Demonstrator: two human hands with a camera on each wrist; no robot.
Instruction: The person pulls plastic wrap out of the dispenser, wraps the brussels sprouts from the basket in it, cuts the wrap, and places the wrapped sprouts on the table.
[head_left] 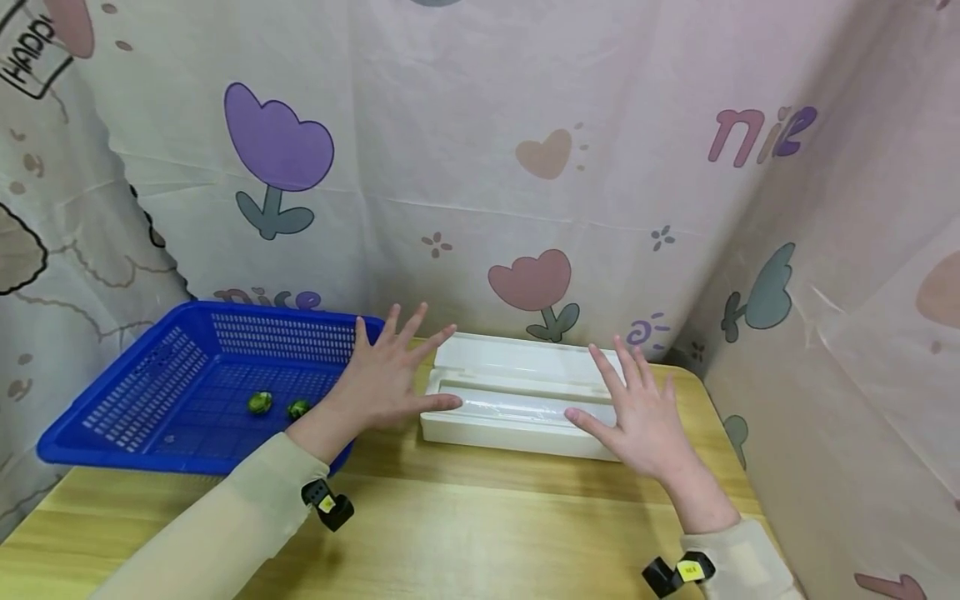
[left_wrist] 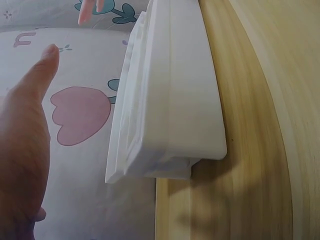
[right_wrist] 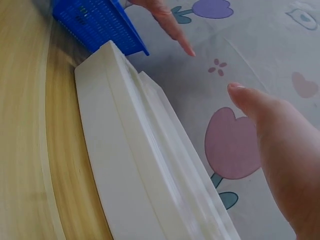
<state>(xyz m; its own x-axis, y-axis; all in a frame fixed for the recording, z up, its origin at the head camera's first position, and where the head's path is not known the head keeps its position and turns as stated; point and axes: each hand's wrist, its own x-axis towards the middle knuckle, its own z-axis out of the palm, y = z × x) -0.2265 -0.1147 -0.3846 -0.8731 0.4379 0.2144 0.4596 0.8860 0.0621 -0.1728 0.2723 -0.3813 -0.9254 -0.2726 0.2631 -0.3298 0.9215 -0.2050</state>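
Pale cloth [head_left: 450, 192] with printed flowers, hearts and words hangs behind and beside a wood-grain table [head_left: 465, 517], with soft creases running across it. On the left side of the table sits a blue plastic basket [head_left: 195, 400] with slotted walls, and two small round green things lie on its floor, one [head_left: 260, 402] a little left of the other [head_left: 299, 408]. Right of the basket, near the back edge of the table, is a long white box [head_left: 517, 439], lying lengthwise from left to right. A white flap [head_left: 525, 354] runs along its back, and something shiny [head_left: 498, 402] shows in the trough at its front; what it is I cannot tell.

The left hand [head_left: 386, 379] hangs between the basket and the box, its fingers spread wide and its thumb pointing across the left end of the box. The right hand [head_left: 641, 412] is at the right end of the box, its fingers also spread and its thumb held out toward the left. Both hands hold nothing, and in the wrist views both thumbs appear apart from the box. Light sleeves [head_left: 217, 525] cover the forearms, and each wrist wears a black strap with a small black camera [head_left: 337, 513] and a yellow label
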